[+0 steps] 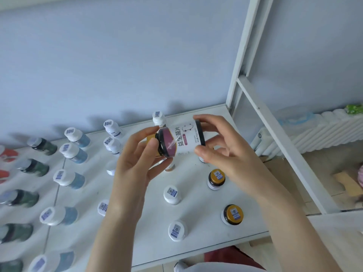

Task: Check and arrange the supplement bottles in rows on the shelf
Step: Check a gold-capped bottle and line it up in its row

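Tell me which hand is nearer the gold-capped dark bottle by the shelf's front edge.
Right. The right hand hovers just behind the gold-capped dark bottle; the left hand is farther off to its left.

Both bare forearms are shown raised from the lower edge of the view, converging toward the centre. The left hand (137, 161) is curled round the capped end of a bottle (184, 140), which is held on its side. The opposite end is pinched by the right hand (222, 152), thumb below and fingers above.
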